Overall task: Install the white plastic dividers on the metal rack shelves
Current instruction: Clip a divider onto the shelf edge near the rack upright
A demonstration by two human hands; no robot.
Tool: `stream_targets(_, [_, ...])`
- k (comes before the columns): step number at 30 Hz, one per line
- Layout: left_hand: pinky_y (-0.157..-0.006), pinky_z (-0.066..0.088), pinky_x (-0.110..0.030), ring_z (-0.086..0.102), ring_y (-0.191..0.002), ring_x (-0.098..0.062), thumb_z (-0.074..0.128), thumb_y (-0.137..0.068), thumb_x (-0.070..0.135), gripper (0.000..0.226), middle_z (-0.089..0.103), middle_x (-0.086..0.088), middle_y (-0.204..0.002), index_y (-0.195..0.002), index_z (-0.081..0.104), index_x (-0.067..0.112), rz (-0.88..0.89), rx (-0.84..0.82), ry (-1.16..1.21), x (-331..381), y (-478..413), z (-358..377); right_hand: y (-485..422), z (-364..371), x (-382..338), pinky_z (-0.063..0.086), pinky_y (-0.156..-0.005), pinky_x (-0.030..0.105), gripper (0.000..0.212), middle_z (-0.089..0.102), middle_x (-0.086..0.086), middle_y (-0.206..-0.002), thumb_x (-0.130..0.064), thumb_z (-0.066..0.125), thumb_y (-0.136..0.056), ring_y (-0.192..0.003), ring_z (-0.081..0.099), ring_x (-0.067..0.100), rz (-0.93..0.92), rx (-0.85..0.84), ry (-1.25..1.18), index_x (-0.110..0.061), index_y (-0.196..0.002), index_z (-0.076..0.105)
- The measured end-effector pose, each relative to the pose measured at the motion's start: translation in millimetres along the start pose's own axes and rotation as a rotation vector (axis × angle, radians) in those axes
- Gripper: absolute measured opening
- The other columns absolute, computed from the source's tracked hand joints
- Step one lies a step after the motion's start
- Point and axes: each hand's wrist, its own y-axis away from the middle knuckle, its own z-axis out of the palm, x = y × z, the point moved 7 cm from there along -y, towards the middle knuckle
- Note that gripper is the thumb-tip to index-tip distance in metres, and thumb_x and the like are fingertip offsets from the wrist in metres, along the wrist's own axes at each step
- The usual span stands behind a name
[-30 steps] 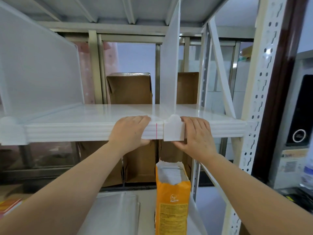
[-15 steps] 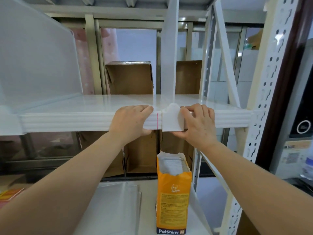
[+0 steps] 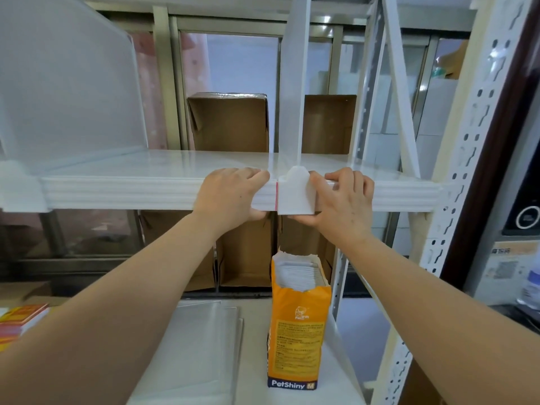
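A white plastic divider point(image 3: 295, 83) stands upright on the white metal shelf point(image 3: 122, 194), its front clip point(image 3: 295, 197) hooked over the shelf's front lip next to a red mark. My right hand point(image 3: 342, 203) grips the clip from the right, thumb under it. My left hand point(image 3: 230, 197) grips the shelf lip just left of the clip, fingers over the top and thumb beneath. A second divider point(image 3: 67, 92) stands mounted at the left, with its clip point(image 3: 20, 188) on the lip.
On the lower shelf stand an open orange PetShiny bag point(image 3: 298, 325) and a flat stack of spare dividers point(image 3: 198, 352). Cardboard boxes point(image 3: 228, 121) sit behind the rack. The perforated rack upright point(image 3: 467, 159) rises at the right. Books point(image 3: 20, 320) lie at lower left.
The view has tilted down and come closer. My right hand slid tighter against the clip, which now sits flush beside the red mark. The left hand kept its hold.
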Motion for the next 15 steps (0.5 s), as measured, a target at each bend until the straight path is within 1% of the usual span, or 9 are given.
stream_targets(3, [-0.070, 0.043, -0.029, 0.061, -0.094, -0.022, 0.062, -0.077, 0.043, 0.051, 0.061, 0.004, -0.124, -0.121, 0.050, 0.023, 0.007, 0.004, -0.009, 0.7, 0.7, 2.2, 1.1, 0.7, -0.7, 0.034, -0.085, 0.041, 0.076, 0.054, 0.014, -0.103, -0.064, 0.076, -0.055, -0.093, 0.050, 0.032, 0.011, 0.010, -0.009, -0.026, -0.113, 0.044])
stream_targets(5, [-0.071, 0.044, -0.029, 0.062, -0.094, -0.022, 0.063, -0.077, 0.043, 0.051, 0.061, 0.004, -0.125, -0.122, 0.050, 0.023, 0.007, 0.012, -0.005, 0.9, 0.6, 1.5, 1.2, 1.2, -0.6, 0.036, -0.085, 0.041, 0.077, 0.054, 0.014, -0.102, -0.064, 0.077, -0.054, -0.092, 0.050, 0.031, 0.018, 0.021, -0.013, -0.025, -0.112, 0.044])
stream_targets(7, [-0.073, 0.046, -0.031, 0.062, -0.095, -0.022, 0.064, -0.077, 0.043, 0.052, 0.061, 0.003, -0.125, -0.122, 0.050, 0.023, 0.008, 0.021, -0.003, 1.1, 0.5, 1.3, 1.6, 0.8, 0.0, 0.030, -0.085, 0.040, 0.076, 0.055, 0.014, -0.100, -0.066, 0.076, -0.053, -0.092, 0.048, 0.030, 0.032, 0.050, -0.023, -0.025, -0.110, 0.045])
stream_targets(8, [-0.073, 0.047, -0.031, 0.062, -0.095, -0.022, 0.064, -0.076, 0.043, 0.052, 0.061, 0.003, -0.125, -0.122, 0.051, 0.022, 0.009, 0.028, -0.004, 0.9, 0.0, 1.3, 1.2, 0.8, 0.7, 0.027, -0.085, 0.039, 0.076, 0.054, 0.013, -0.100, -0.065, 0.076, -0.053, -0.093, 0.045, 0.028, 0.036, 0.069, -0.033, -0.025, -0.110, 0.046])
stream_targets(11, [-0.072, 0.047, -0.031, 0.063, -0.093, -0.022, 0.065, -0.075, 0.043, 0.052, 0.062, 0.003, -0.123, -0.121, 0.052, 0.022, 0.005, 0.037, -0.007, -0.2, 0.7, 2.8, 2.0, 3.0, 0.7, 0.024, -0.085, 0.037, 0.075, 0.054, 0.013, -0.101, -0.064, 0.076, -0.054, -0.094, 0.035, 0.024, 0.036, 0.087, -0.067, -0.026, -0.111, 0.046])
stream_targets(13, [-0.069, 0.046, -0.030, 0.063, -0.091, -0.022, 0.066, -0.075, 0.043, 0.051, 0.063, 0.002, -0.121, -0.119, 0.053, 0.022, 0.011, 0.037, -0.013, 0.8, 1.3, 3.4, 3.2, 3.8, 0.5, 0.024, -0.085, 0.037, 0.074, 0.054, 0.014, -0.102, -0.065, 0.074, -0.056, -0.095, 0.037, 0.025, 0.038, 0.072, -0.085, -0.026, -0.111, 0.044])
stream_targets(15, [-0.069, 0.047, -0.030, 0.063, -0.089, -0.022, 0.066, -0.075, 0.043, 0.051, 0.064, 0.002, -0.120, -0.119, 0.054, 0.021, 0.011, 0.040, -0.016, 1.6, 2.1, 2.5, 3.6, 4.1, 0.1, 0.023, -0.085, 0.038, 0.074, 0.053, 0.014, -0.103, -0.067, 0.072, -0.058, -0.096, 0.043, 0.028, 0.039, 0.054, -0.100, -0.027, -0.113, 0.044])
